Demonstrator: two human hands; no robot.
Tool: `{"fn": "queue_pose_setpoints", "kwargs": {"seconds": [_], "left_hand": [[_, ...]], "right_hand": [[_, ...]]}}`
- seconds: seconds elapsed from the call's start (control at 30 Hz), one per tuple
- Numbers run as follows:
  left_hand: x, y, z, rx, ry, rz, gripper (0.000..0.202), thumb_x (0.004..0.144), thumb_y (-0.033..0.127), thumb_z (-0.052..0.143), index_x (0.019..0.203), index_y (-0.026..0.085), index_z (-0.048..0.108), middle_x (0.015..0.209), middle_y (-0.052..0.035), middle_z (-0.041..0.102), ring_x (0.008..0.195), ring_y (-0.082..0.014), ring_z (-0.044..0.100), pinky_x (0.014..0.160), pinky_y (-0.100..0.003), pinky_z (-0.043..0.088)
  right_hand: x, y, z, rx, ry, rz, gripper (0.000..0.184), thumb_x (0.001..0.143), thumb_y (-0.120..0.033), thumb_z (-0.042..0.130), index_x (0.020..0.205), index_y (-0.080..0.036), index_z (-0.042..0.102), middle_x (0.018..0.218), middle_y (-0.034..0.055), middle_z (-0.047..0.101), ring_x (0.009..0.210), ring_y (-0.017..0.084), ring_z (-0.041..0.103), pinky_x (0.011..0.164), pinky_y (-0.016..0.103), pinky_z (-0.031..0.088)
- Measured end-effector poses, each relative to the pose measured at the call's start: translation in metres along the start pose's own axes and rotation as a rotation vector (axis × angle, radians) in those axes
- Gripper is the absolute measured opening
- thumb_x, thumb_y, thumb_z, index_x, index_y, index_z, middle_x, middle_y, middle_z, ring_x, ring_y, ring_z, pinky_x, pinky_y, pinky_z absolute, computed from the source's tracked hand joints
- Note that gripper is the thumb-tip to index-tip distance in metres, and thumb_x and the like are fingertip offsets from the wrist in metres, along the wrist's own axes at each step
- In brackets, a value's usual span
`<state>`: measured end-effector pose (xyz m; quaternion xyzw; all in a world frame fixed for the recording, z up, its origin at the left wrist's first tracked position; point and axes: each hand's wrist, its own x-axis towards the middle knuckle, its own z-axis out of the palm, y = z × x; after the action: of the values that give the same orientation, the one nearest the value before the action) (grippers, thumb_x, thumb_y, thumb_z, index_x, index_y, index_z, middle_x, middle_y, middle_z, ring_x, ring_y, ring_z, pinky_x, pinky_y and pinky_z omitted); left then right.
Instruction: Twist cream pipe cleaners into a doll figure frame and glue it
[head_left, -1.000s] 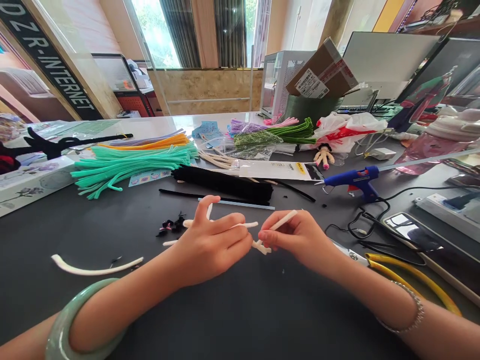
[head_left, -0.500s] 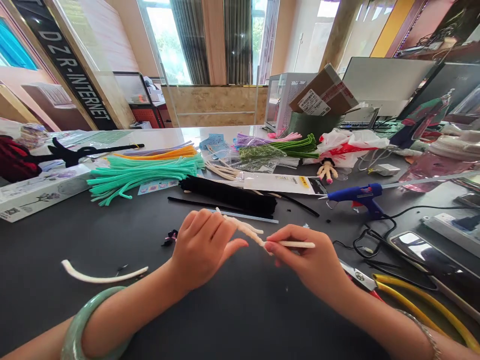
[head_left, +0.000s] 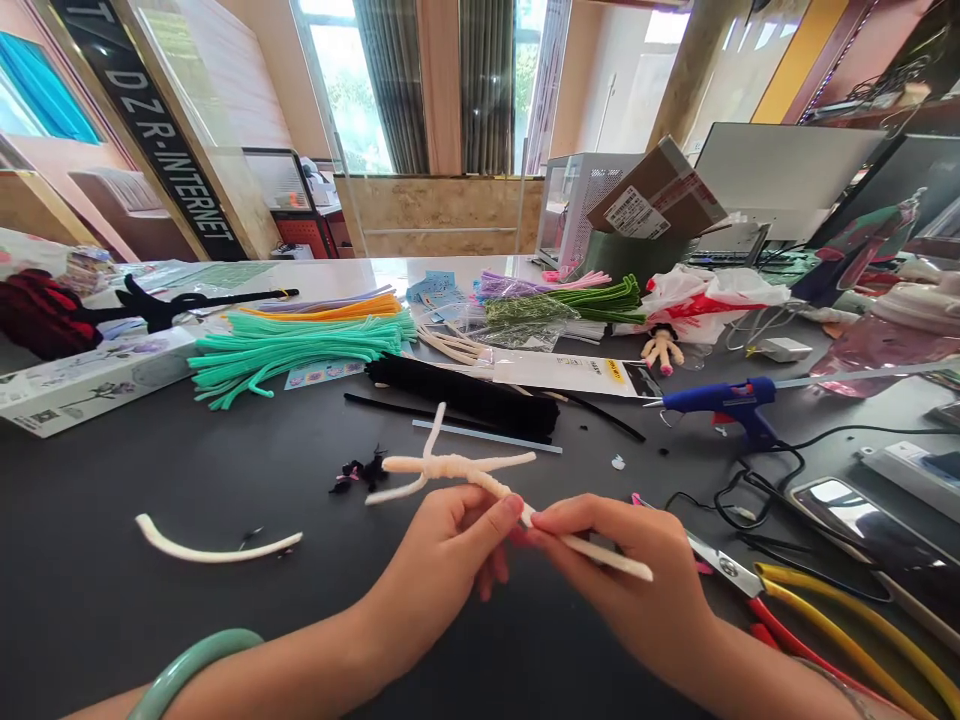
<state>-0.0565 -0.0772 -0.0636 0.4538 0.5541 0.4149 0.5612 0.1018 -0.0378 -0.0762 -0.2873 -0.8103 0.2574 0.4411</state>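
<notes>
A cream pipe-cleaner figure [head_left: 450, 466] with several thin limbs hangs above the dark table, its wrapped limb slanting down to the right. My left hand [head_left: 450, 550] pinches that limb between thumb and forefinger. Close beside it, my right hand [head_left: 637, 560] is closed on the loose pipe-cleaner end [head_left: 611, 557], which sticks out past its fingers. A single curved cream pipe cleaner [head_left: 217, 550] lies on the table to the left. Small black and pink scraps [head_left: 360, 472] lie just beyond my left hand.
Behind are bundles of turquoise pipe cleaners [head_left: 292, 345] and black pipe cleaners [head_left: 465, 395]. To the right lie a blue glue gun [head_left: 724, 398], scissors [head_left: 731, 568] with yellow and red handles, a phone [head_left: 847, 510] and cables. A small doll [head_left: 663, 348] lies farther back.
My left hand has turned over and moved down and right along the limb, so the figure's body and limbs now show. My right hand has shifted slightly down, still on the pipe-cleaner end.
</notes>
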Motion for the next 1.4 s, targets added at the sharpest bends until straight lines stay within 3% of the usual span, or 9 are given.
{"fn": "queue_pose_setpoints", "kwargs": {"seconds": [0.17, 0.27, 0.5, 0.67, 0.97, 1.17, 1.4], "left_hand": [[0.003, -0.004, -0.001, -0.163, 0.076, 0.036, 0.026, 0.076, 0.039, 0.063, 0.069, 0.015, 0.060, 0.062, 0.0014, 0.055, 0.061, -0.0113, 0.048, 0.062, -0.023, 0.040], [0.004, -0.002, -0.002, -0.152, 0.068, 0.051, 0.022, 0.071, 0.035, 0.068, 0.064, 0.014, 0.063, 0.058, 0.0012, 0.055, 0.060, -0.0121, 0.048, 0.061, -0.024, 0.039], [0.004, -0.001, -0.006, -0.177, 0.023, 0.081, 0.018, 0.070, 0.031, 0.071, 0.063, 0.014, 0.068, 0.060, -0.0009, 0.061, 0.057, -0.0123, 0.050, 0.060, -0.025, 0.040], [0.006, -0.003, -0.008, -0.282, -0.034, 0.049, 0.023, 0.067, 0.034, 0.075, 0.061, 0.014, 0.066, 0.058, -0.0011, 0.062, 0.055, -0.0111, 0.050, 0.054, -0.023, 0.036], [0.007, -0.001, -0.007, -0.612, -0.166, 0.001, 0.016, 0.066, 0.026, 0.079, 0.064, 0.013, 0.069, 0.059, -0.0006, 0.063, 0.051, -0.0074, 0.050, 0.055, -0.021, 0.038], [0.011, -0.004, -0.011, -0.636, -0.107, -0.011, 0.015, 0.066, 0.026, 0.078, 0.065, 0.013, 0.071, 0.062, -0.0020, 0.066, 0.052, -0.0080, 0.053, 0.056, -0.021, 0.040], [0.016, -0.007, -0.013, -0.585, -0.062, -0.009, 0.020, 0.068, 0.031, 0.075, 0.064, 0.014, 0.068, 0.060, -0.0017, 0.064, 0.052, -0.0080, 0.052, 0.055, -0.020, 0.040]], "right_hand": [[-0.001, -0.004, 0.001, 0.107, -0.152, 0.044, 0.010, 0.081, -0.020, 0.062, 0.072, -0.018, 0.067, 0.066, 0.0013, 0.073, 0.055, 0.012, 0.066, 0.054, 0.017, 0.050], [0.003, -0.004, 0.000, 0.147, -0.135, 0.143, 0.011, 0.079, -0.024, 0.064, 0.070, -0.020, 0.069, 0.062, 0.0012, 0.072, 0.050, 0.013, 0.063, 0.049, 0.019, 0.048], [0.015, 0.007, -0.002, 0.429, -0.084, 0.543, 0.017, 0.067, -0.034, 0.073, 0.065, -0.017, 0.069, 0.055, 0.0005, 0.063, 0.045, 0.010, 0.050, 0.041, 0.021, 0.040], [0.021, 0.009, -0.001, 0.631, -0.089, 0.682, 0.020, 0.060, -0.033, 0.077, 0.059, -0.016, 0.067, 0.052, -0.0022, 0.057, 0.046, 0.008, 0.045, 0.043, 0.021, 0.039], [0.019, 0.011, 0.002, 0.852, -0.151, 0.805, 0.024, 0.061, -0.036, 0.079, 0.062, -0.015, 0.067, 0.058, -0.0011, 0.061, 0.048, 0.007, 0.045, 0.047, 0.020, 0.037], [0.018, 0.012, 0.002, 0.921, -0.175, 0.823, 0.024, 0.065, -0.037, 0.077, 0.066, -0.016, 0.066, 0.049, -0.0038, 0.056, 0.048, 0.008, 0.049, 0.050, 0.021, 0.040], [0.018, 0.011, 0.001, 0.988, -0.199, 0.793, 0.022, 0.069, -0.034, 0.076, 0.070, -0.015, 0.065, 0.064, 0.0008, 0.068, 0.053, 0.009, 0.058, 0.057, 0.022, 0.045]]}}
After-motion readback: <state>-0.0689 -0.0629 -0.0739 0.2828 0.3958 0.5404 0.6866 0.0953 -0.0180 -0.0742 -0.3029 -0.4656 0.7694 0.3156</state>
